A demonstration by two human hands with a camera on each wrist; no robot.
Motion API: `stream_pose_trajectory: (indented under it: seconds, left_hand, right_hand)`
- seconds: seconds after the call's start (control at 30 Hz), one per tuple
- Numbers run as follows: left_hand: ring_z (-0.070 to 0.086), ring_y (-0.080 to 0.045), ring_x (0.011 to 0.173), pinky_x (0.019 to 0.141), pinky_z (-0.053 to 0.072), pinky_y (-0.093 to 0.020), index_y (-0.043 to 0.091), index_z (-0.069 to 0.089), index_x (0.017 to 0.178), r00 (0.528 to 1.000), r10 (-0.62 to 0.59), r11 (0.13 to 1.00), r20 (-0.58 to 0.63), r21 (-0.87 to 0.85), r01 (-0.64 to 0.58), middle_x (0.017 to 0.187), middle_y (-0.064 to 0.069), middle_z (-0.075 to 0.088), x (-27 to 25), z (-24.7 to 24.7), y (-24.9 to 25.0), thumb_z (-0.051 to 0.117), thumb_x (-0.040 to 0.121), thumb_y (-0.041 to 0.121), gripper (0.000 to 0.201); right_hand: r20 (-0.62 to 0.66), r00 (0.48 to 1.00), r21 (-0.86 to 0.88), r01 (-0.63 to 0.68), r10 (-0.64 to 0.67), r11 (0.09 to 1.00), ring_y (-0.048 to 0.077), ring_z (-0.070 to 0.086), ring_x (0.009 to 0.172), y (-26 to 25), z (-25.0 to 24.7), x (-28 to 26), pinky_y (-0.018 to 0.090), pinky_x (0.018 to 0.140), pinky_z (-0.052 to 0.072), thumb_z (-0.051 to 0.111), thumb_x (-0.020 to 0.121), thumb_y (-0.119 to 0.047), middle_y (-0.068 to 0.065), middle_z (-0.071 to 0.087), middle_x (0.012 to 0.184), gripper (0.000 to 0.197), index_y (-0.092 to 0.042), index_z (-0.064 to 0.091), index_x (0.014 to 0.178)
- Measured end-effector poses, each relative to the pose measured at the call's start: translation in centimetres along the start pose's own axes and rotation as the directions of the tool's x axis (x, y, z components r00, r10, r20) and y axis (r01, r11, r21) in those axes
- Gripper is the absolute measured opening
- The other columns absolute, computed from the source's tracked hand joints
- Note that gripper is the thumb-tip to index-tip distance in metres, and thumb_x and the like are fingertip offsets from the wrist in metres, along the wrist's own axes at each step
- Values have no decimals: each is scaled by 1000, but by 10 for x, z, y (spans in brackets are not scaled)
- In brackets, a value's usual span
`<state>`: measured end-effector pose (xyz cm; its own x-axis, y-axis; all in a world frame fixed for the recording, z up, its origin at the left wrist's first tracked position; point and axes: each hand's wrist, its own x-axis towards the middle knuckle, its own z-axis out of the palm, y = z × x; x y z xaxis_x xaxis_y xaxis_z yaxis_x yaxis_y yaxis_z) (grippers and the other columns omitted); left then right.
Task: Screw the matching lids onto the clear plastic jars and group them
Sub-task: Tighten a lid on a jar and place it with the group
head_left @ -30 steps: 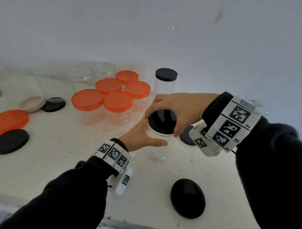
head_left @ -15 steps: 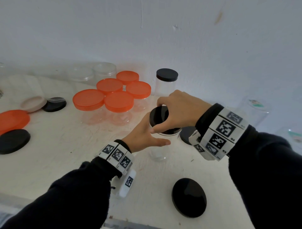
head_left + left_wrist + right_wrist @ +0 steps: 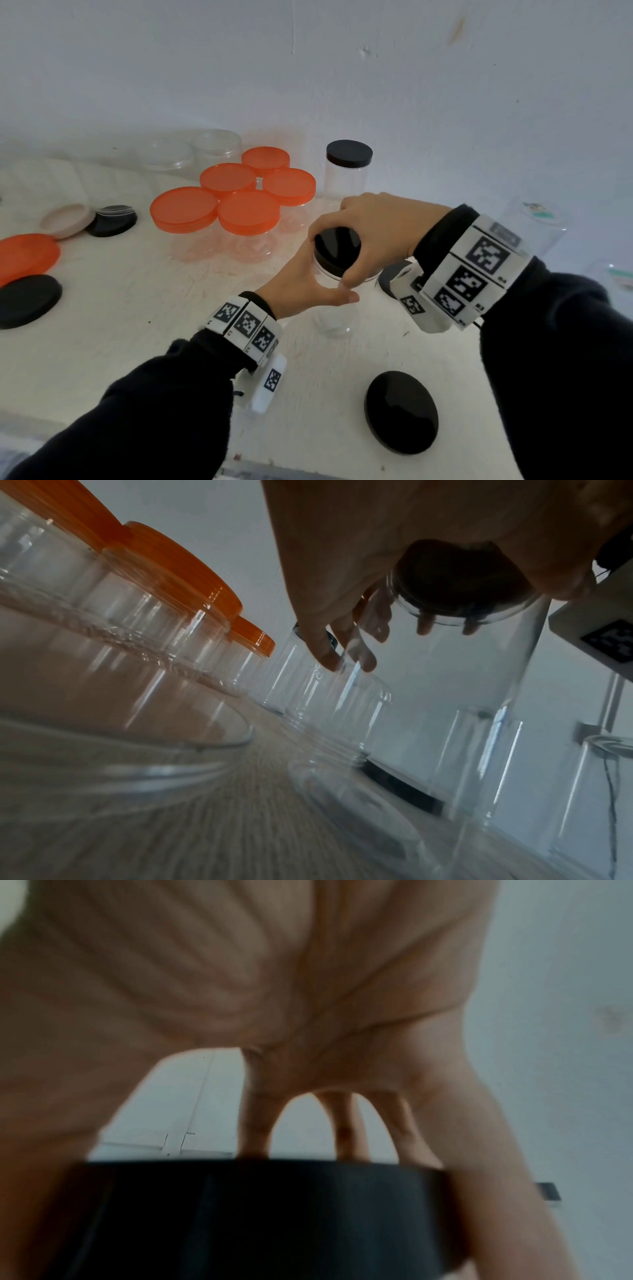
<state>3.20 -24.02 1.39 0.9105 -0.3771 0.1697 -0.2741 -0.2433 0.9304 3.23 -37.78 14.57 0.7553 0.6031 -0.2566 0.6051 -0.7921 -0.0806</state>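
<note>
A clear plastic jar (image 3: 334,318) stands upright on the white table (image 3: 120,308). My left hand (image 3: 308,287) grips its side, thumb in front. A black lid (image 3: 337,245) sits on its mouth, and my right hand (image 3: 334,257) grips that lid from above by the rim. In the left wrist view, my left fingers (image 3: 329,647) curl round the jar (image 3: 462,683) under the lid (image 3: 455,582). The right wrist view shows fingers (image 3: 253,1123) reaching down over the black lid (image 3: 257,1218).
Several orange-lidded jars (image 3: 239,202) cluster behind, beside a black-lidded jar (image 3: 348,171). Loose black lids lie at front right (image 3: 400,416) and left (image 3: 27,299), with an orange lid (image 3: 24,255) and a beige lid (image 3: 66,221). Open clear jars stand at back (image 3: 205,150) and right (image 3: 534,222).
My right hand has turned on the black lid, swinging over it and back to a grip on its rim. The left hand and the jar have stayed in place.
</note>
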Motion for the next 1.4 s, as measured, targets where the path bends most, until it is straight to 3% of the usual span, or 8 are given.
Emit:
stream_pose_trajectory:
  seconds: [0.2,0.33,0.4,0.57,0.73,0.93,1.23,1.4]
  left_hand:
    - [44,16,111,86,37,-3,16,28,138,1000,-9,1000,11,-25,10,127,10,47,0,1,-2,84,64,16,92]
    - [45,14,111,87,37,-4,19,31,134,1000,-1,1000,19,16,0,124,12,48,1,-1,0,85,63,21,89]
    - [44,12,113,88,35,-2,20,32,134,1000,-4,999,18,35,4,125,10,49,0,-1,1,83,62,26,88]
    - [45,10,115,90,39,-7,21,30,135,1000,-8,1000,7,-17,8,128,10,48,-1,0,0,86,60,30,93]
    - [43,8,119,90,37,-5,18,25,141,999,-6,1000,40,-9,6,133,8,46,0,-1,2,80,54,41,105]
    - [42,14,113,89,36,-3,26,31,134,999,-13,999,44,33,12,125,17,46,-1,-3,5,83,63,29,88]
    - [45,21,105,85,35,0,42,35,113,999,19,1000,41,3,-19,117,20,48,-1,0,12,83,62,14,75]
    - [48,19,103,83,38,-2,31,32,124,999,13,1000,50,-26,-12,119,16,50,-1,1,9,83,62,13,82]
  right_hand:
    - [-169,974,-98,-169,151,981,15,52,81,-10,10,2,20,55,34,54,70,-74,-3,56,91,71,-23,53,120]
    - [133,989,5,-59,58,998,16,45,112,0,-4,-4,30,90,43,68,74,-54,-4,41,127,77,-37,31,139]
    - [171,985,59,12,-22,998,14,43,113,3,-10,-7,30,95,44,76,72,-36,-6,36,125,78,-41,33,137]
    - [-79,996,-15,-50,48,999,7,47,78,-3,-1,-1,18,60,37,71,68,-57,-15,41,82,60,-32,51,120]
    - [-168,980,-91,-127,110,988,14,55,76,-9,2,3,21,52,36,64,68,-67,-7,52,80,62,-22,59,111]
    - [198,980,34,-8,1,999,17,42,115,8,-9,-7,35,95,45,76,73,-34,-6,33,126,85,-43,25,140]
    - [-35,999,42,0,1,999,6,45,84,10,-3,-5,19,63,38,80,60,-45,-13,40,88,69,-40,46,120]
    - [-229,966,-6,-124,119,992,9,46,65,-1,13,-7,20,50,32,65,68,-64,-6,46,73,63,-17,53,107]
